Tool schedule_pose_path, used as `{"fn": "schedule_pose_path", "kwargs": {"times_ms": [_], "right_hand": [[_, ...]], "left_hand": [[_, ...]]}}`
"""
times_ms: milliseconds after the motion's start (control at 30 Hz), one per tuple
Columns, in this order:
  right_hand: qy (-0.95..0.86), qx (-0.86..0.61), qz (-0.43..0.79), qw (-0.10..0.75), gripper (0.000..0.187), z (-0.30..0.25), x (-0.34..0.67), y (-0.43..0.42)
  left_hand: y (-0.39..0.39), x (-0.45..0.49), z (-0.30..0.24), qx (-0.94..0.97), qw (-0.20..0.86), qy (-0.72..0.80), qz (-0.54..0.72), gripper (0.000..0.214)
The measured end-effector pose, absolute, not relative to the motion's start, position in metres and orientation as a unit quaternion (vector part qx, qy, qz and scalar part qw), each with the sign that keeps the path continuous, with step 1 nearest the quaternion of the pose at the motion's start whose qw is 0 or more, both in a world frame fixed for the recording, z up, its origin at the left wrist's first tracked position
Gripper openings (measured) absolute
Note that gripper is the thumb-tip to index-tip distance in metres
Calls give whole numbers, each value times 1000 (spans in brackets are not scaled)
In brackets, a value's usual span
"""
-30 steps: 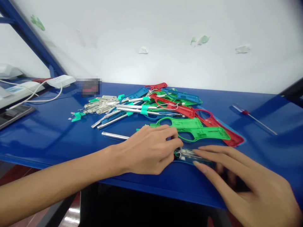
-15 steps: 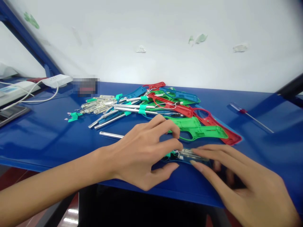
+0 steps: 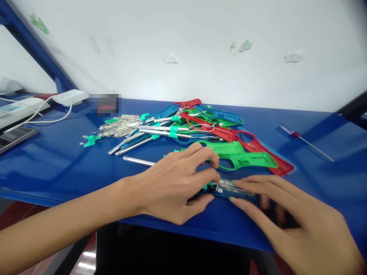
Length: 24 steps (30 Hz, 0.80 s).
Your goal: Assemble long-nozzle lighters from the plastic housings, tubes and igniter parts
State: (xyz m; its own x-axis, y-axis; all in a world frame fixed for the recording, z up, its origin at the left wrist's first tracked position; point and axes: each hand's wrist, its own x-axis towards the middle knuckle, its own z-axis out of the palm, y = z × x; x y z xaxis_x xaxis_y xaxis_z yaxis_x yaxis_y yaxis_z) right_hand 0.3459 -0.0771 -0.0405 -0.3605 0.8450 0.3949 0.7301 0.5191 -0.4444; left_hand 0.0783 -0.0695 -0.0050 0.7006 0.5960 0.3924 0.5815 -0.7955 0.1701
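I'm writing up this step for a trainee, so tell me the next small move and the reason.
Probably press the white wire flat with the left hand: its bend shows beside the green tape, close to those fingertips, while the right hand steadies the blue shell. Whether the wire is seated is too small to tell.

This looks like an assembly workshop: a glossy blue table [image 3: 86,168] carries piled red, green and blue plastic shells [image 3: 223,132], taped silvery metal tubes [image 3: 134,146] and a clear-handled screwdriver [image 3: 295,134].
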Motion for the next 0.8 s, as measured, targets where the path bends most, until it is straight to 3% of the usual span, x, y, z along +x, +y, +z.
{"fn": "schedule_pose_path", "kwargs": {"times_ms": [600, 800], "right_hand": [[-818, -477, 98, 306, 23, -42, 348, -77], [-819, -479, 100, 299, 22, -42, 345, -77]], "left_hand": [[-70, 79, -6, 920, 30, 322, 222, 18], [-68, 80, -8, 917, 31, 341, 206, 34]]}}
